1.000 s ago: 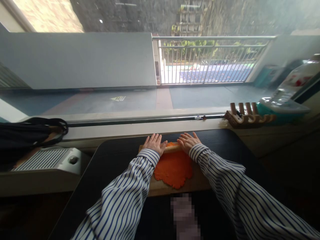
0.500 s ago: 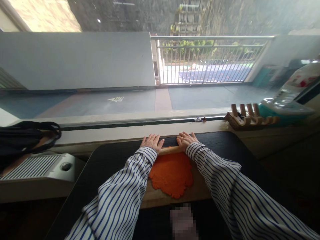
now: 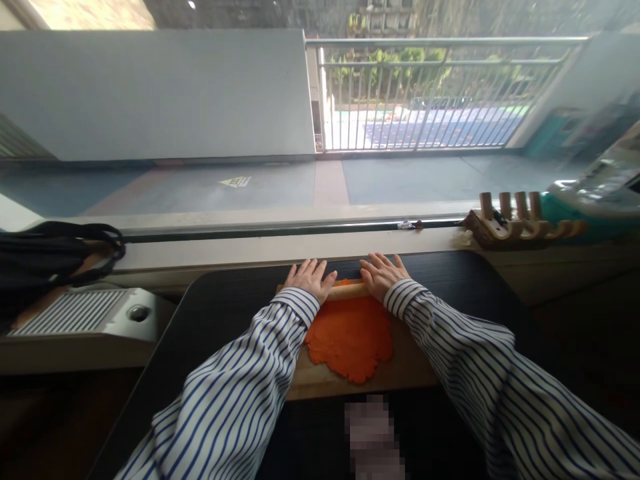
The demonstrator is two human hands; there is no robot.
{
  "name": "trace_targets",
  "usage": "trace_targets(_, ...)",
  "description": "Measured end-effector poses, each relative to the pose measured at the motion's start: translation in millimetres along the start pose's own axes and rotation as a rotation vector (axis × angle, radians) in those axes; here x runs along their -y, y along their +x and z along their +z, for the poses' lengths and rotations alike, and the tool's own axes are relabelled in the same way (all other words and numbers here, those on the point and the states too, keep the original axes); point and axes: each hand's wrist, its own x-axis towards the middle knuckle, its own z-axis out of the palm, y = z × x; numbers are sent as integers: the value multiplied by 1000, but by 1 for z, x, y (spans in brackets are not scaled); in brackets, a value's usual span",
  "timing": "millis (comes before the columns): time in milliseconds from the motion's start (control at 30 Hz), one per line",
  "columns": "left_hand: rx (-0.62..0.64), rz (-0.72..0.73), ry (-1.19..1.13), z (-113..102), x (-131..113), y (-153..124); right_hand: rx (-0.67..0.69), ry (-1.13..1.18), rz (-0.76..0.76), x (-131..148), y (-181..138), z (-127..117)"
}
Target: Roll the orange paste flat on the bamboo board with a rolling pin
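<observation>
A pale wooden rolling pin (image 3: pixel 345 291) lies across the far part of a flattened orange sheet (image 3: pixel 353 337) that looks like dough or modelling clay. My left hand (image 3: pixel 309 279) rests on the pin's left part, palm down, with fingers stretched forward. On the right part, my right hand (image 3: pixel 384 275) lies in the same way, fingers spread. A sliver of orange shows just beyond the pin. The sheet has a ragged near edge and sits on a wooden board (image 3: pixel 315 388). Both ends of the pin are mostly hidden by my hands.
The board is on a black table (image 3: pixel 220 320) against a window sill (image 3: pixel 240 250). A wooden rack with pegs (image 3: pixel 515 227) stands at the sill's right, beside a teal container (image 3: pixel 570 210). A black bag (image 3: pixel 45 257) and a white slatted unit (image 3: pixel 100 320) are at left.
The view has shifted a little. The pin appears slightly nearer to me, with more orange showing beyond it. My fingers look more spread and lifted.
</observation>
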Motion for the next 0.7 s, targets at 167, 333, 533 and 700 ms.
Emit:
trace_targets(167,17,-13,-24,-3,4,16,-9,37,-10,-4,20,-3)
trace_targets(333,68,-58,-38,-9,4,25,9,49,-35,-4,33,-7)
trace_targets(533,94,-62,-34,-9,1,17,1,21,-55,-2,25,-7)
trace_targets(700,37,-21,16,-3,-4,-4,-53,3,-70,-1,2,0)
